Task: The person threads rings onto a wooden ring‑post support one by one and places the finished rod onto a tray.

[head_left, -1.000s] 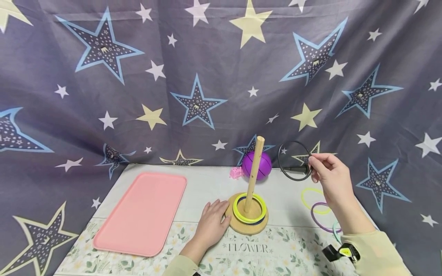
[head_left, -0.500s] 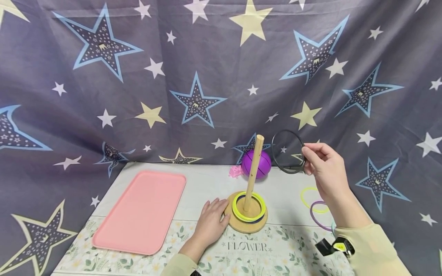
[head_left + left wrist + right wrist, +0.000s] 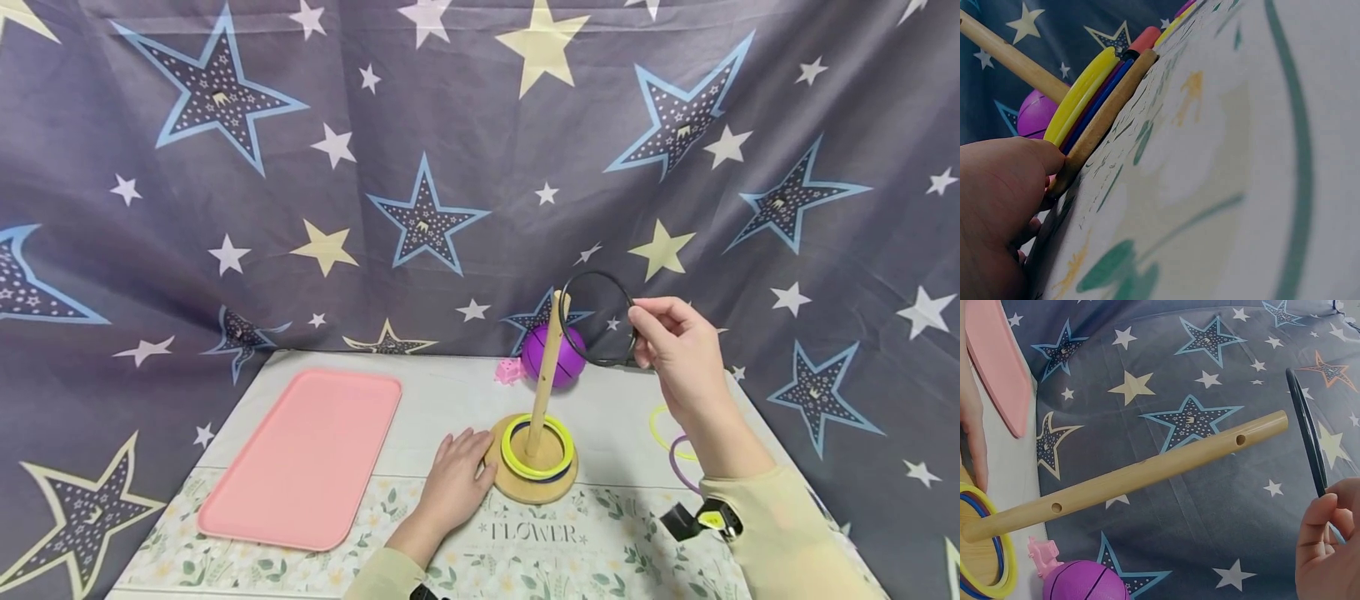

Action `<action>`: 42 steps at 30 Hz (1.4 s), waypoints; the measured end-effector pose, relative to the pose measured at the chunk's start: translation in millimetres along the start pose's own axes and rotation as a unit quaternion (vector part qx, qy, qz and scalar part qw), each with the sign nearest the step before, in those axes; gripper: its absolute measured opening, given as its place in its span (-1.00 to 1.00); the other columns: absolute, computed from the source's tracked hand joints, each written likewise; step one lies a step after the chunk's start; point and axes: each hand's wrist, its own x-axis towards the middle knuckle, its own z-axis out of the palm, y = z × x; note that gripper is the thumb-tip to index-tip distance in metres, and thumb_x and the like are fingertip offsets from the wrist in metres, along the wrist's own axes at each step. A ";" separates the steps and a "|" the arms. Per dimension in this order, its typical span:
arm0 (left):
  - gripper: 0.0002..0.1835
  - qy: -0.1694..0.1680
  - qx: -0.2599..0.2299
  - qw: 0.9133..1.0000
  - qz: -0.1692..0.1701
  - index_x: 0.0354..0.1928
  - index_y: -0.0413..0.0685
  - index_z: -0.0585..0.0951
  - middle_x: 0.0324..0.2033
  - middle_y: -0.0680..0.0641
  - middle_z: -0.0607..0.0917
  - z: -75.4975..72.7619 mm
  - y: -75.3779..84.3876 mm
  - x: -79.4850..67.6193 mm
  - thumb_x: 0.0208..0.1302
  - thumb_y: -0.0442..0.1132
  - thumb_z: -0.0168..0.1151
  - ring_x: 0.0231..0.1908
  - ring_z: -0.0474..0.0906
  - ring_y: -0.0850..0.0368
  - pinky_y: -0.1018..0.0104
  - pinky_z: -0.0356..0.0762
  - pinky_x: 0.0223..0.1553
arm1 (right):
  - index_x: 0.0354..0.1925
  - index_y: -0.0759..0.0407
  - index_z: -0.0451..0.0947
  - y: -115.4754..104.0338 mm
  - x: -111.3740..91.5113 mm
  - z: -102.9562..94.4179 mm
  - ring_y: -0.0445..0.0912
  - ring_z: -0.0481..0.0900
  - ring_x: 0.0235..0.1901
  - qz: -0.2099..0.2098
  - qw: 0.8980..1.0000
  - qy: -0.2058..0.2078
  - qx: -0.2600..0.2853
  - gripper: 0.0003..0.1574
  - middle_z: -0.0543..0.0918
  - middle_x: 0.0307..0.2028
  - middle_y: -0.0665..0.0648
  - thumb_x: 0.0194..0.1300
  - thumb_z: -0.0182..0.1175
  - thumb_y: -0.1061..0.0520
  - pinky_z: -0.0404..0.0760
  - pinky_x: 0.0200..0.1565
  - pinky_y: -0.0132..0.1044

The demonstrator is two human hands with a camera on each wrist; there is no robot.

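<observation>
A black ring [image 3: 1305,428] is pinched at its edge between the thumb and fingers of my right hand [image 3: 678,350]. It hangs upright in the air near the top of a wooden post [image 3: 550,367], overlapping that top in the head view; the right wrist view has a gap between them. The post rises from a round wooden base [image 3: 532,493]. Round its foot lie a yellow ring [image 3: 1082,97] and, below it, a blue ring [image 3: 1102,100], with a dark reddish edge between. My left hand [image 3: 457,483] rests at the base's left side, thumb against the rim.
Left of the base lies a pink tray [image 3: 300,458]. Behind the post are a purple ball [image 3: 573,367] and a small pink toy [image 3: 509,372]. Right, partly behind my arm, lie another yellow ring [image 3: 654,425] and a purple ring [image 3: 675,467]. A star-patterned cloth [image 3: 450,100] hangs behind.
My right hand has carried the black ring leftward and slightly up, from right of the ball to the post's top. My left hand has stayed at the base.
</observation>
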 end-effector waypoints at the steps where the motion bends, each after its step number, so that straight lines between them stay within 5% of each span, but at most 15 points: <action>1: -0.45 0.001 0.001 1.000 0.000 0.52 -0.24 0.55 0.48 -0.22 0.59 0.2 -0.4 -0.3 0.63 -0.15 0.26 0.58 0.35 -0.26 -0.32 0.04 0.66 | -0.05 0.25 0.76 0.9 0.4 1.4 -0.17 0.50 -0.57 0.001 1.000 -0.001 0.001 -0.92 0.67 -0.41 0.05 0.54 0.37 0.32 0.57 -0.53 -0.44; 21: -0.45 0.004 0.010 1.000 0.001 0.52 -0.23 0.55 0.46 -0.21 0.61 -2.9 -4.2 -2.6 0.63 -0.14 0.27 0.57 0.37 -0.27 -0.34 0.05 0.66 | -0.07 0.23 0.75 20.0 6.9 22.0 -0.20 0.50 -0.57 0.009 1.000 -0.019 -0.001 -0.91 0.64 -0.43 0.01 0.54 0.34 0.34 0.56 -0.53 -0.45; 33: -0.44 0.002 0.007 1.000 0.001 0.53 -0.23 0.54 0.48 -0.21 0.59 -2.7 -3.1 -0.8 0.64 -0.14 0.27 0.58 0.35 -0.26 -0.32 0.03 0.67 | 0.04 0.48 0.65 39.8 5.8 25.0 -0.21 0.49 -0.56 0.024 0.999 -0.024 -0.028 -0.79 0.65 -0.39 0.04 0.57 0.33 0.32 0.54 -0.53 -0.44; 42: -0.43 -0.008 0.002 1.000 -0.002 0.55 -0.22 0.52 0.51 -0.20 0.56 -0.5 -0.7 1.8 0.66 -0.12 0.24 0.60 0.32 -0.24 -0.29 -0.01 0.68 | 0.05 0.46 0.64 57.7 -1.6 20.1 -0.22 0.48 -0.55 0.043 0.998 -0.024 -0.051 -0.79 0.63 -0.41 0.00 0.58 0.32 0.29 0.54 -0.52 -0.44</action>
